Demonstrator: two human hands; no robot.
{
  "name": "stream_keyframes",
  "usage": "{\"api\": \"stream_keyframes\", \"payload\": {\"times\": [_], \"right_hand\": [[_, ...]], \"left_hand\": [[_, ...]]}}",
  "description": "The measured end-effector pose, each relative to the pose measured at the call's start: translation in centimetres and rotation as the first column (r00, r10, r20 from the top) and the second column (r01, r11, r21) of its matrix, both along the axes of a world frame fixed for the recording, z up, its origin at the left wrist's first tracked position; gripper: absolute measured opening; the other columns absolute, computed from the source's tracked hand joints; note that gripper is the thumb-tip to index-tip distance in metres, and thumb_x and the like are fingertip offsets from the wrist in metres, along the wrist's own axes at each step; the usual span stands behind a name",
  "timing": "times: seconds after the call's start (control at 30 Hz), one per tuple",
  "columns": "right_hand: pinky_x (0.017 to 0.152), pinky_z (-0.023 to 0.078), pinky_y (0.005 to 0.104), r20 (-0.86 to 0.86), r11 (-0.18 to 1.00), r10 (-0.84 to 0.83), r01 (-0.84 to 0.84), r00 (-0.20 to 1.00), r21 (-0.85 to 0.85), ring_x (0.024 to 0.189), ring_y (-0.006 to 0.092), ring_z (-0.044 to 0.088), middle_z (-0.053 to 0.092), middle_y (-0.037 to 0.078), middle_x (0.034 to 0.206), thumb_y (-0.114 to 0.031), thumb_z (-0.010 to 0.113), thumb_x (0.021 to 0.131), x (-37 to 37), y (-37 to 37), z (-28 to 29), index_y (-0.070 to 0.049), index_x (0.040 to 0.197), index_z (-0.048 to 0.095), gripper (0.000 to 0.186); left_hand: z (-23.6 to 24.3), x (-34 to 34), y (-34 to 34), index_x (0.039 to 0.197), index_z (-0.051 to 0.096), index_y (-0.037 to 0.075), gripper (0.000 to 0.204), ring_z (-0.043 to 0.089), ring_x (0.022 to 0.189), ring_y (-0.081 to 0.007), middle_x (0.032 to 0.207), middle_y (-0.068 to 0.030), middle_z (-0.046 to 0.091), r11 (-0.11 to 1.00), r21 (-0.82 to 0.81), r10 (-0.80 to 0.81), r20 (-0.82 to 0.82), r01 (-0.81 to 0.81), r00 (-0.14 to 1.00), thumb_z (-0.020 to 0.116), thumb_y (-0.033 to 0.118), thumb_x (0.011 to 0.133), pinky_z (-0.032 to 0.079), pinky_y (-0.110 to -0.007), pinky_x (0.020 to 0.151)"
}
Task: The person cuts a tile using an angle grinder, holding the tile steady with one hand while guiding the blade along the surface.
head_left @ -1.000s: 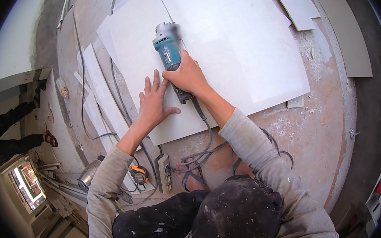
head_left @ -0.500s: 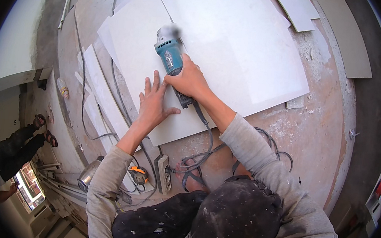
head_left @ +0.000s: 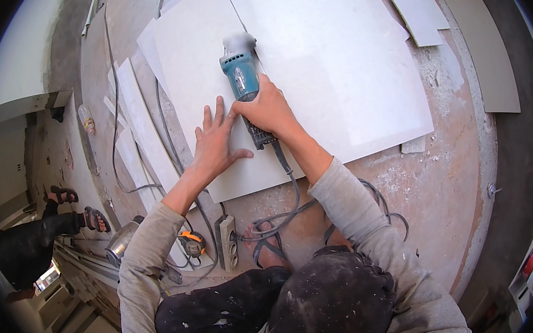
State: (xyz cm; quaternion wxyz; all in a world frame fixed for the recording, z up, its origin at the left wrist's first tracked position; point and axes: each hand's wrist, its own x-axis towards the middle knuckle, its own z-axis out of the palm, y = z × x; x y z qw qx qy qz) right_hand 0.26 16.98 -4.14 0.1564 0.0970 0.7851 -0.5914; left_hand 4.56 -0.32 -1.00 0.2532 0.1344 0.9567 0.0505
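A teal angle grinder [head_left: 241,75] is gripped in my right hand [head_left: 269,108], its black rear end pointing toward me. Its head and disc, blurred, sit at a dark cut line in the large pale tile [head_left: 362,86]. Along that line the tile shows a gap toward its far edge. My left hand [head_left: 213,144] lies on the tile's left part with fingers spread, its fingertips close to the grinder body. From the tool's back a grey cord [head_left: 291,184] runs down past the tile's near edge.
By my foot lie a power strip [head_left: 228,242] and an orange tape measure [head_left: 191,243]. Cut tile strips [head_left: 147,121] and loose cables are at the left. More tile pieces [head_left: 419,15] lie far right. A person in dark trousers [head_left: 38,235] is at the left edge.
The grinder and my right hand have shifted very slightly. My left hand stays in place. The person at the left has stepped closer, with the feet now lower in view.
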Motion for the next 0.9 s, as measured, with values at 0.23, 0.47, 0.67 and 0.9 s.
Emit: {"api": "stream_keyframes", "payload": {"times": [0.23, 0.47, 0.67, 0.9], "right_hand": [[0.087, 0.056, 0.0411, 0.024, 1.000, -0.011, 0.010, 1.000, 0.009, 0.099, 0.0376, 0.071, 0.069, 0.029, 0.108, -0.033, 0.079, 0.068, 0.4, -0.3, 0.6, 0.011, 0.130, 0.053, 0.080], [0.091, 0.055, 0.0434, 0.038, 1.000, 0.010, -0.010, 0.999, -0.006, 0.105, 0.0407, 0.070, 0.069, 0.030, 0.115, -0.032, 0.077, 0.071, 1.6, 0.0, 1.5, 0.008, 0.140, 0.047, 0.086], [0.094, 0.055, 0.0443, -0.001, 1.000, 0.000, 0.000, 1.000, 0.015, 0.106, 0.0422, 0.070, 0.069, 0.030, 0.114, -0.030, 0.077, 0.070, 3.8, 0.4, 0.9, 0.007, 0.143, 0.045, 0.088], [0.093, 0.055, 0.0437, 0.026, 0.998, 0.011, -0.010, 1.000, -0.055, 0.105, 0.0410, 0.070, 0.069, 0.031, 0.113, -0.032, 0.078, 0.070, 1.3, 0.6, 0.7, 0.009, 0.141, 0.046, 0.088]], "left_hand": [[0.2, 0.0, -0.2, 0.161, 0.029, 0.013, 0.122, 0.013, 0.153, -0.0553, 0.172, -0.0207, 0.007, 1.000, 0.004, 0.005, 0.001, -0.005, 1.000, 0.092, 0.052, 0.064, 0.031, -0.077, 0.107], [0.5, 0.0, -0.2, 0.163, 0.024, 0.018, 0.123, 0.012, 0.153, -0.0556, 0.171, -0.0224, 0.009, 1.000, 0.011, 0.014, 0.003, -0.014, 1.000, 0.093, 0.043, 0.065, 0.032, -0.080, 0.107], [0.5, 0.0, 0.2, 0.163, 0.025, 0.018, 0.123, 0.013, 0.152, -0.0558, 0.171, -0.0225, 0.009, 1.000, 0.024, 0.020, -0.007, -0.020, 1.000, 0.094, 0.042, 0.065, 0.032, -0.080, 0.106], [0.4, 0.0, 0.3, 0.163, 0.024, 0.019, 0.123, 0.014, 0.152, -0.0547, 0.171, -0.0215, 0.010, 1.000, 0.018, 0.017, -0.015, -0.017, 1.000, 0.094, 0.043, 0.064, 0.033, -0.080, 0.106]]}}
